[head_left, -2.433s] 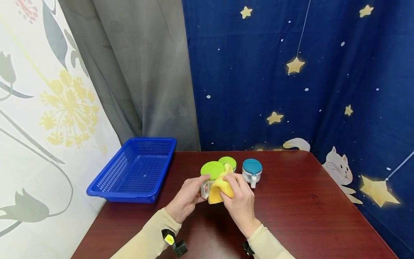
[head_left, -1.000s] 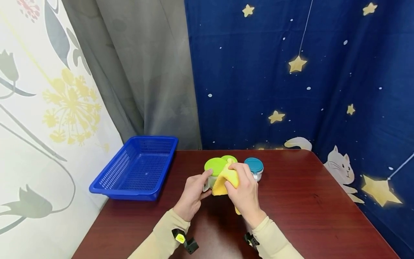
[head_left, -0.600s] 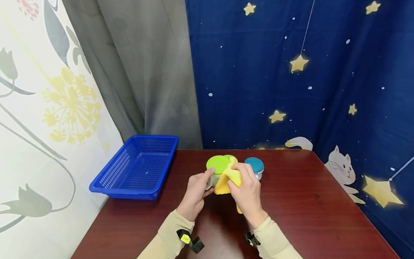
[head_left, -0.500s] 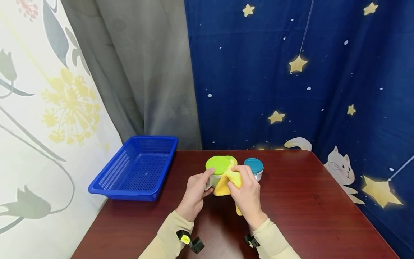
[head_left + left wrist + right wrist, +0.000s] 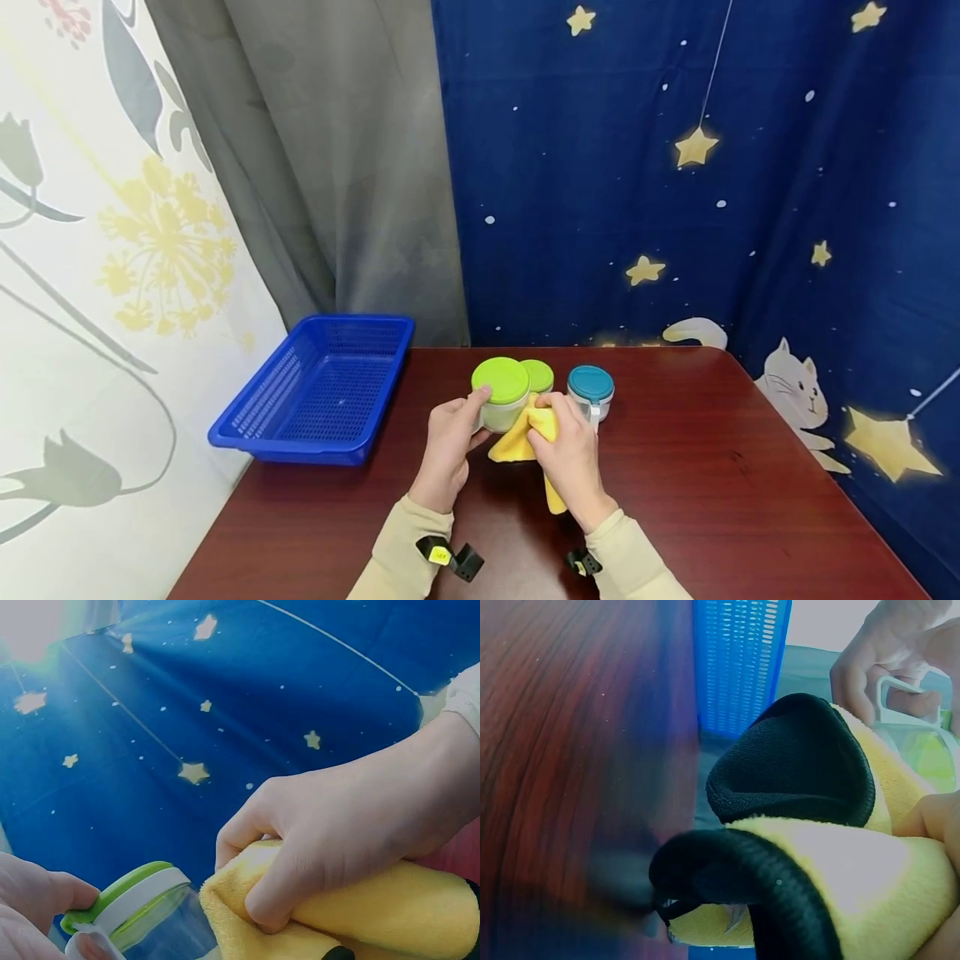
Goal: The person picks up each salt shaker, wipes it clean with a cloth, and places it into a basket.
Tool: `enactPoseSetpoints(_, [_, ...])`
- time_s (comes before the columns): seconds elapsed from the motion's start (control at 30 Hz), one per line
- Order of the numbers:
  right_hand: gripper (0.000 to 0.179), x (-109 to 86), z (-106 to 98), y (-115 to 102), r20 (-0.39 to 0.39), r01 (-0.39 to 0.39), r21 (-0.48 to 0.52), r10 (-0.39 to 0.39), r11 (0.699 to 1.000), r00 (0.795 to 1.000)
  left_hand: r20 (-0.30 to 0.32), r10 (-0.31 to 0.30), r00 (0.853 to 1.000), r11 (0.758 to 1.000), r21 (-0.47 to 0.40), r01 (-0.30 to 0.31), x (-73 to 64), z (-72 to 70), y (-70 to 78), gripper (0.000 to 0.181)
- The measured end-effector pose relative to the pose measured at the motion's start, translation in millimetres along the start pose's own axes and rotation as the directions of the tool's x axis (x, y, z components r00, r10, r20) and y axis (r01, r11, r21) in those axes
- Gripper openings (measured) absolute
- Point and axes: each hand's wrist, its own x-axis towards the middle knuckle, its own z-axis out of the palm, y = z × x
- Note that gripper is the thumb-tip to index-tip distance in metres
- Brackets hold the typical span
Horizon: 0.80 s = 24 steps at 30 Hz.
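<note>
In the head view my left hand holds a clear jar with a bright green lid, its thumb on the lid's rim. The right wrist view shows its fingers at the jar's white handle. My right hand grips a bunched yellow cloth at the jar's lower right side. A black lining shows on the cloth in the right wrist view. Behind the held jar stands a smaller green-lidded jar, partly covered. A teal-lidded jar with a handle stands right of it.
A blue perforated plastic basket sits at the table's left, with nothing seen inside. The dark red wooden table ends at a far edge before a blue star curtain and a grey curtain.
The held jar has shifted slightly left and up. The cloth sits lower on it, with its loose end hanging further down, and more of the small green-lidded jar shows.
</note>
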Motion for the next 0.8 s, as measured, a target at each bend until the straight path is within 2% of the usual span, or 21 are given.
enactPoseSetpoints(0.33, [0.039, 0.9, 1.6, -3.3, 0.003, -0.021, 0.006, 0.020, 1.000, 1.000, -0.015, 0.004, 1.000, 1.000, 0.005, -0.004, 3.9, -2.1, -5.1, 0.042])
enactPoseSetpoints(0.8, [0.042, 10.5, -4.8, -8.6, -0.031, 0.025, 0.061, -0.023, 0.998, 0.999, 0.031, 0.035, 0.999, 0.999, 0.019, -0.035, 5.3, -5.4, -7.8, 0.046])
